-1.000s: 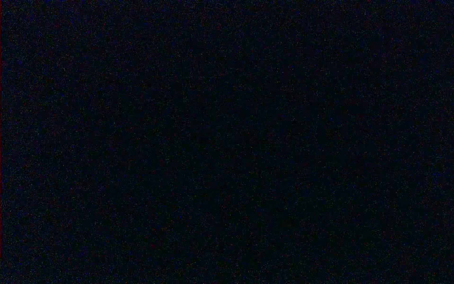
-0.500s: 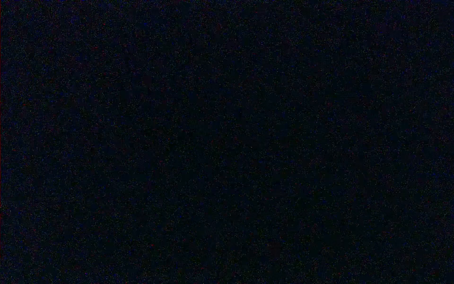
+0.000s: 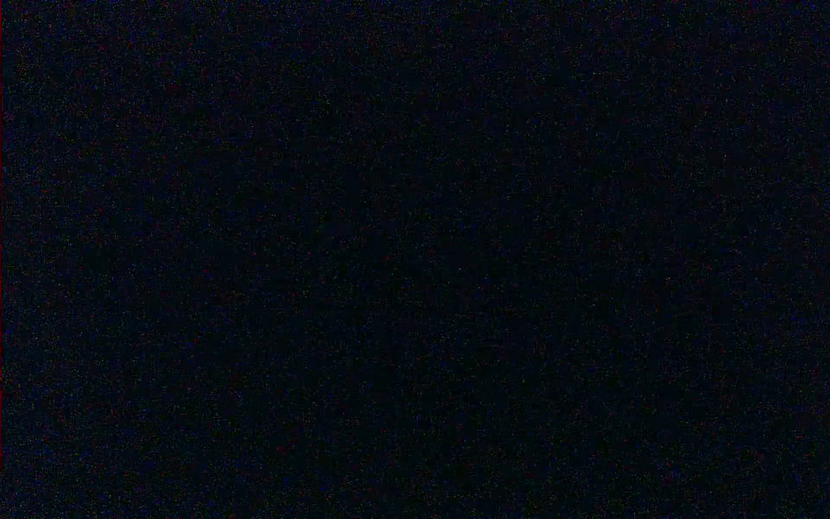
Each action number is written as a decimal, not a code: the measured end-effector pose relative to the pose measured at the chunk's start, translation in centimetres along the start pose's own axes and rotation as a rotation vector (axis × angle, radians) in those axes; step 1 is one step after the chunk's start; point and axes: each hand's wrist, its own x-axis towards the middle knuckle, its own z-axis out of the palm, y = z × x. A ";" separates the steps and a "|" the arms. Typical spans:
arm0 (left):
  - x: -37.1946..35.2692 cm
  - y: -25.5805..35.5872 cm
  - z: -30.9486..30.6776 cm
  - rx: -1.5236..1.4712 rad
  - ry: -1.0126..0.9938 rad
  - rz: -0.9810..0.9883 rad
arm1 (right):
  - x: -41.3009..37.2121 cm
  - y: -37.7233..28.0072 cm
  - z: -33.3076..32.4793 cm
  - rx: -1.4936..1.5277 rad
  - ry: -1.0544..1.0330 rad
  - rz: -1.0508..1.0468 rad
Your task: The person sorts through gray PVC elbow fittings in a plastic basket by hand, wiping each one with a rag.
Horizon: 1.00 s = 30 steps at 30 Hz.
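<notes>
A: Are the 2 hands spread, or pinching something?
B: Can't tell; the head view is nearly black.
A: Where's anything they might hold, and why there?
B: Can't tell either; no landmark shows.

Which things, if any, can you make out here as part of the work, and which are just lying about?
Part of the work:
None that I can make out; the view is almost wholly black.

Just lying about:
None that I can make out either; it is too dark to tell what may be there.
</notes>
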 end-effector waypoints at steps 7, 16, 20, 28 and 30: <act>0.1 0.4 -0.6 0.015 0.013 0.004 | 0.3 -0.5 0.0 0.012 -0.005 -0.004; 0.2 0.7 -1.3 0.043 0.028 0.011 | 0.5 -1.0 0.2 0.023 0.007 -0.013; 0.3 0.7 -1.9 0.064 0.039 0.009 | -0.8 -2.8 -0.4 0.052 0.102 -0.082; 0.2 2.2 -4.1 0.157 0.100 0.054 | -8.2 -17.2 0.8 0.562 -0.151 -0.616; 0.3 2.7 -5.0 0.185 0.112 0.069 | -9.3 -20.0 3.0 0.579 -0.265 -0.695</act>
